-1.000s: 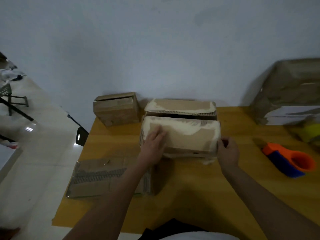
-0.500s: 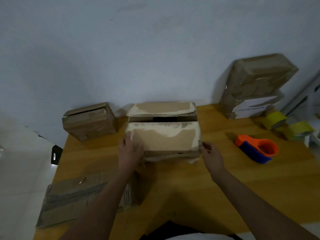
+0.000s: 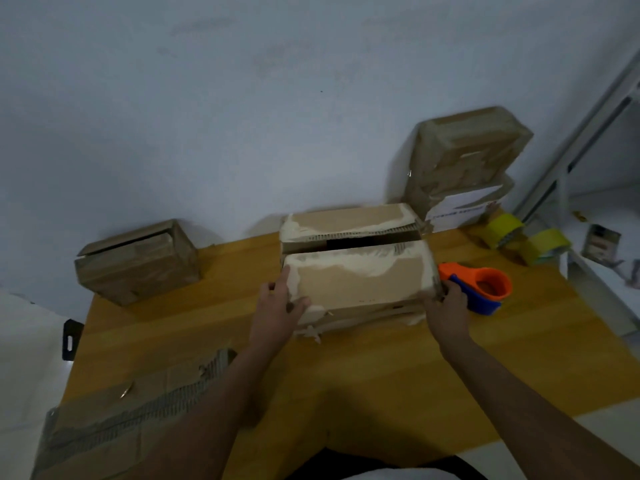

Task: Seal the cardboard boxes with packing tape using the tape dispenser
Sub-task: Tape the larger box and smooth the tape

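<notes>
Both hands grasp the cardboard box (image 3: 356, 282) at mid-desk: the left hand (image 3: 277, 311) has slid from the near flap to the box's left corner, thumb on top, while the right hand (image 3: 446, 308) stays curled on the right edge. Its flaps stand slightly parted, a dark gap between them. On the desk (image 3: 346, 368), the view has swung right, now showing a taped box stack (image 3: 464, 164) by the wall. Right of the box lies the orange-and-blue tape dispenser (image 3: 479, 289); yellow tape rolls (image 3: 526, 237) sit beyond.
</notes>
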Demonstrator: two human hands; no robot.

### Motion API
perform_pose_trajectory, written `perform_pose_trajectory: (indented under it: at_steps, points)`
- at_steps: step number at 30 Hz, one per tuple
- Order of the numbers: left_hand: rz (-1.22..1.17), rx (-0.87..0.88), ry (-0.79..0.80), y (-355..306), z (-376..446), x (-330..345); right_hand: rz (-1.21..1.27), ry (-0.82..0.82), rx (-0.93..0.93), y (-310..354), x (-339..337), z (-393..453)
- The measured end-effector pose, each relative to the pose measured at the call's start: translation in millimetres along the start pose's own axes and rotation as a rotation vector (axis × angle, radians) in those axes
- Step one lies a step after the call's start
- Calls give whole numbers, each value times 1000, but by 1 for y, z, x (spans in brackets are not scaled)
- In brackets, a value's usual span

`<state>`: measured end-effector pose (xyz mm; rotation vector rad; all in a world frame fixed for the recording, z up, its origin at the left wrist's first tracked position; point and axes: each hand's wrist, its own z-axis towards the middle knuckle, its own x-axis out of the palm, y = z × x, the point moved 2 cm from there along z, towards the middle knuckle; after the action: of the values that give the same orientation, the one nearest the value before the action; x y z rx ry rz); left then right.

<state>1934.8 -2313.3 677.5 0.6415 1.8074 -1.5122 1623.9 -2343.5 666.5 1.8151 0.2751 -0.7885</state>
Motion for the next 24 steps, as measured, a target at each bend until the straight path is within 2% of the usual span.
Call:
perform_pose_trajectory:
  at_steps: [6,10,12,16,18,21,24]
  points:
    - [88,63,43,-10,-9,-4,90,-102,-18,-30,-15,4]
    - [208,205,-152,-14,-6,4,68,-111,-66,-33,-24,5]
    - [233,241,-139,-17,2,9,41,-88,-126,-22,-29,9]
    - [115,127,-19,-22,16,27,65,77,-243,8,-35,31]
    - [48,90,-32,-26,17,34,92,191,-269,17,-35,44]
    - [38,40,-40,-29,13,39,-11,319,-365,20,-33,53]
    - [53,42,-53,-33,6,45,-120,373,-351,8,-33,52]
